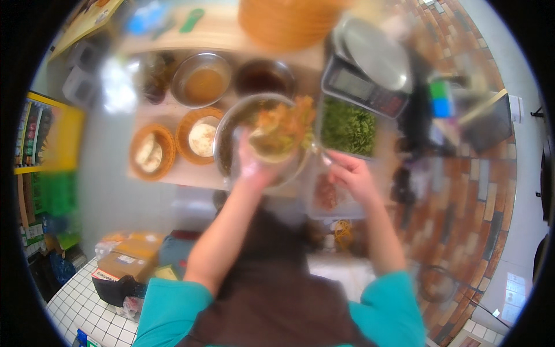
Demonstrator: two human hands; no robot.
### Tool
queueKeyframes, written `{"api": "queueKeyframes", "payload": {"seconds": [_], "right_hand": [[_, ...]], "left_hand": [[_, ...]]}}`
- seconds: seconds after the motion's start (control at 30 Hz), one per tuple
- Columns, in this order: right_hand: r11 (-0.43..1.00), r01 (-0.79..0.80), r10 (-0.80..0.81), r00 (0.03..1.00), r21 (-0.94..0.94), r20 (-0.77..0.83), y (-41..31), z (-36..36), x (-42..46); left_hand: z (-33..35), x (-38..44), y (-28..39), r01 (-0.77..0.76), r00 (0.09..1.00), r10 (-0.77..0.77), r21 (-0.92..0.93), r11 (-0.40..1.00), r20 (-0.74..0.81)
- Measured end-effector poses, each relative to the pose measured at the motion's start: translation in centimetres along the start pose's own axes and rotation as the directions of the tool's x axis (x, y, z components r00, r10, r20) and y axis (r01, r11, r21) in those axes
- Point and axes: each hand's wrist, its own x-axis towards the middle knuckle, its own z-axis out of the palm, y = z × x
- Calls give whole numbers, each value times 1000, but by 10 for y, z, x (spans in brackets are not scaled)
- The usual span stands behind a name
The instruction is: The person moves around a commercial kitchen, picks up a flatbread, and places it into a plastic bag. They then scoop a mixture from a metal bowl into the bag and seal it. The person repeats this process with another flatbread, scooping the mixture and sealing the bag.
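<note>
My left hand, in what looks like a clear plastic glove, holds a round flatbread opened like a pocket and heaped with an orange and green filling. It is above a large steel bowl. My right hand grips a metal utensil, its end at the filling's right edge; the blur hides its exact kind. To the right are a container of chopped greens and, nearer me, a clear plastic container with reddish-brown pieces.
Two wicker baskets with flatbreads stand left. Behind are a steel bowl of orange-brown sauce and one of dark liquid. A kitchen scale stands back right, near a stack of bamboo-coloured round items.
</note>
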Motion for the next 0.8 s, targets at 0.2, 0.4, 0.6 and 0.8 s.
{"api": "queueKeyframes", "payload": {"seconds": [0.2, 0.4, 0.6, 0.8], "right_hand": [[551, 453, -585, 809, -701, 64, 29, 4, 0], [257, 411, -690, 711, -875, 131, -2, 24, -19], [318, 495, -743, 660, -808, 112, -14, 26, -25], [577, 446, -587, 809, -684, 32, -67, 12, -18]], "left_hand": [[10, 8, -10, 16, 993, -4, 104, 994, -120], [19, 6, -14, -13, 983, 33, 110, 994, -183], [6, 10, -1, -92, 987, 114, 181, 979, -117], [16, -7, 12, -84, 961, 167, 343, 936, -221]]}}
